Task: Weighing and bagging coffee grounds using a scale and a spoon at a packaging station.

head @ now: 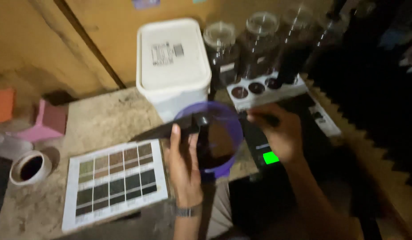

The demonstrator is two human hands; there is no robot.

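My left hand (pixel 184 164) grips a purple translucent bowl (pixel 224 129) by its near side, holding it tilted above the table edge; dark material lies inside it. A dark flat tool or strip (pixel 166 129) runs across the bowl's left rim. My right hand (pixel 279 133) is closed on a small dark object beside the bowl's right rim, over a black device with a lit green square (pixel 271 158). Blur hides what the right hand holds.
A white card of brown and dark colour swatches (pixel 115 182) lies at the left. Behind stand a white lidded tub (pixel 172 62), several dark jars with clear lids (pixel 259 44) and a white tray with round dark samples (pixel 264 91). A white cup (pixel 30 166) and a pink object (pixel 48 122) sit far left.
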